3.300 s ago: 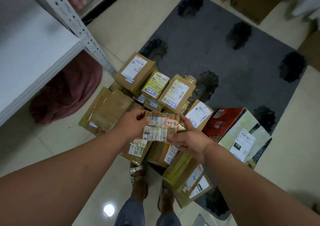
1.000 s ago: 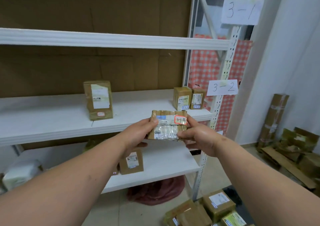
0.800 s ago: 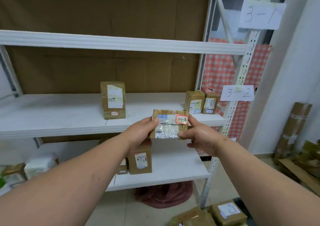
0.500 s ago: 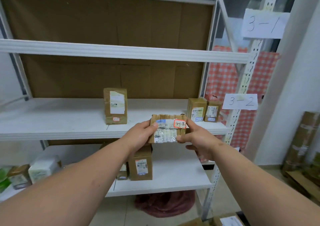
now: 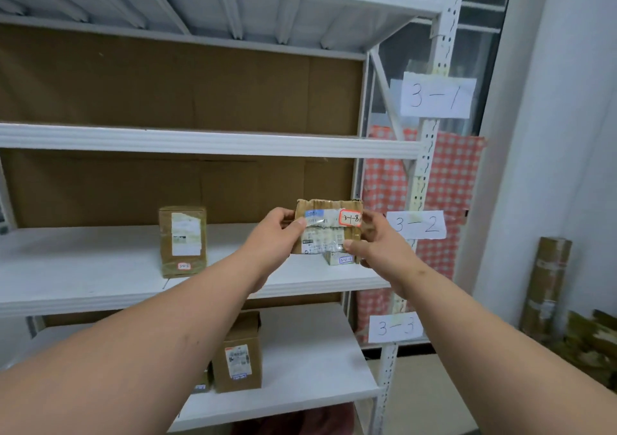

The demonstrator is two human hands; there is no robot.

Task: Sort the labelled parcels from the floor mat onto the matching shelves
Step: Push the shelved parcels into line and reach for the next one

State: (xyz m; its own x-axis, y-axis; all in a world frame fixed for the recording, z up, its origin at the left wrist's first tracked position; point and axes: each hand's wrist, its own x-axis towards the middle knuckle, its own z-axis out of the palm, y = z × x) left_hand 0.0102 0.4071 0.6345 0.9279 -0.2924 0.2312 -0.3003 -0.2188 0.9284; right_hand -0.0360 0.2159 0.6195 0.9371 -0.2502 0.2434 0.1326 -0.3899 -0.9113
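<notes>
A small brown taped parcel (image 5: 325,226) with a red-edged sticker reading 3-1-8 is held up in front of the white shelf unit. My left hand (image 5: 273,237) grips its left end and my right hand (image 5: 374,244) grips its right end. Paper signs on the right post read 3-1 (image 5: 437,95), 3-2 (image 5: 419,226) and 3-3 (image 5: 394,327). The shelf beside the 3-1 sign (image 5: 207,140) shows only its front edge. The floor mat is out of view.
A tall brown box (image 5: 182,241) stands on the 3-2 shelf (image 5: 83,274); another small box (image 5: 340,259) peeks out behind the parcel. A brown box (image 5: 238,354) stands on the 3-3 shelf (image 5: 310,368). Cardboard packages (image 5: 547,284) lean by the right wall.
My view has risen from the mat to the shelves and keeps tilting up. Both hands have lifted the parcel higher, from below the 3-2 shelf edge to above it.
</notes>
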